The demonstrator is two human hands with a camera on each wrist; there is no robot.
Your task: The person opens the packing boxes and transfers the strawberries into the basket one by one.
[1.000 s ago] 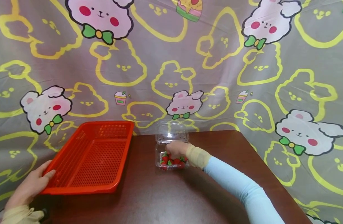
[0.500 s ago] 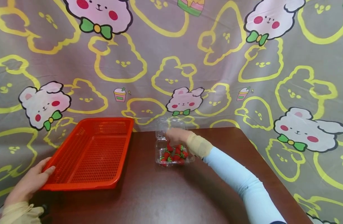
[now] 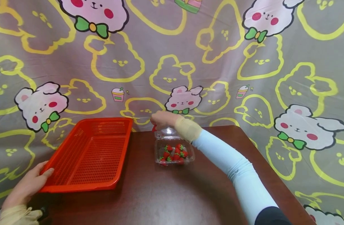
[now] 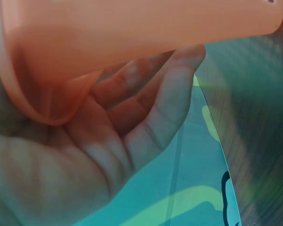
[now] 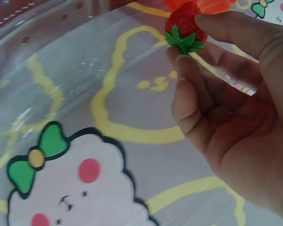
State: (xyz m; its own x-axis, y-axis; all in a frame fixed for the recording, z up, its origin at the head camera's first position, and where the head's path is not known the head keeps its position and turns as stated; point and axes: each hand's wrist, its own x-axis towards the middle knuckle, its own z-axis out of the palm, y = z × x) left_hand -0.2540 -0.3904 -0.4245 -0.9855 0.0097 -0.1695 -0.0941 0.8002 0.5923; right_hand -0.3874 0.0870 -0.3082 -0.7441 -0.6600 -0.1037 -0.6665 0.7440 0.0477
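one strawberry [image 5: 183, 24] is pinched in the right hand [image 3: 162, 120] above the clear clamshell box [image 3: 173, 151]. the left hand [image 3: 28, 187] grips the red basket's [image 3: 90, 156] near corner, fingers curled under the rim.

The head view looks forward and down over the bench [image 3: 172, 193] from afar, while each wrist view sits close under its own hand, sharing the red basket [image 3: 90, 156] and strawberry [image 5: 185, 23].

Soft, even, bright light fills the head view; faint shadows lie under the red perforated plastic basket [image 3: 90, 156] on the glossy dark brown table [image 3: 166, 193], which shows a dull sheen. Edges bow with wide-angle distortion. The left wrist view is blurred and tinted greenish. The right wrist view is sharp nearby, with glare on the clear plastic lid [image 5: 61, 52].
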